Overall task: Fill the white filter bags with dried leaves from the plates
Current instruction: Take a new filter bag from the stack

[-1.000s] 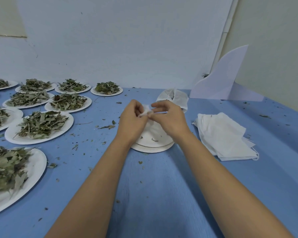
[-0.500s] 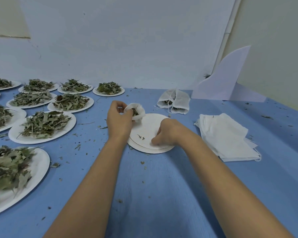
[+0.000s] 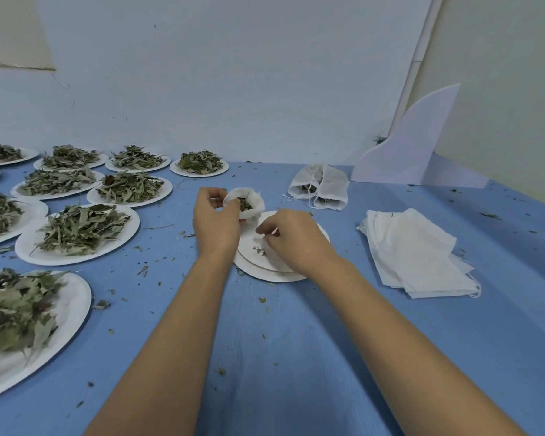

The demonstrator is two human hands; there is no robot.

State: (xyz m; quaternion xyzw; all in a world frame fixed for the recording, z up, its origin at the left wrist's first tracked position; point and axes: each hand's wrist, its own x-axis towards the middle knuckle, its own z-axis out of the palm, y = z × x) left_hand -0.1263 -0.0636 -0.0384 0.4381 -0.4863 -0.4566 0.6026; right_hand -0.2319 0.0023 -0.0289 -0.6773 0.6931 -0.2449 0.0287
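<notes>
The filter bag [image 3: 247,199] sits mid-worktop, nearer the far edge. Its mouth is rolled wide and dark leaves show inside. Your left hand [image 3: 214,221] pinches the rim so the mouth gapes for filling. Just beside it, your right hand [image 3: 291,240] hovers over the nearly bare plate [image 3: 265,269], fingertips pinched, apparently on leaf scraps meant for the bag. Heaped plates [image 3: 76,234] wait toward the left edge, spare bags [image 3: 419,253] toward the right.
</notes>
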